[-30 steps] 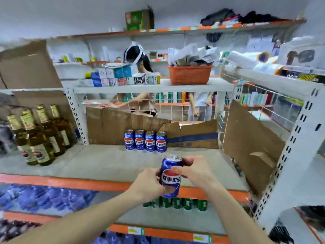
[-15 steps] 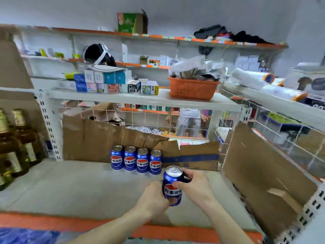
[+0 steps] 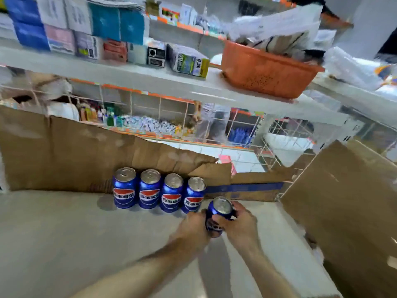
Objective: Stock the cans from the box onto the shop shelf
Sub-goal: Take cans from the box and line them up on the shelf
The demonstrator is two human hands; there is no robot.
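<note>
While the can [image 3: 219, 214] was out at the shelf's near edge a second ago, I now have it carried far in over the shelf [image 3: 64, 244], just beside the right end of the row of four cans [image 3: 158, 191] that stands against the cardboard [image 3: 64, 151] at the back. My left hand [image 3: 192, 226] wraps the can's left side and my right hand [image 3: 238, 222] curls round its right side and top rim, so both are holding it firmly. Whether its base touches the shelf yet, I cannot tell; my fingers hide it. My view has also closed in and tipped down, so the orange basket [image 3: 266, 72] on the upper shelf sits large overhead. I judge this means the fifth can is almost placed: it needs a small nudge far and left to line up, then a release without knocking its neighbour.
</note>
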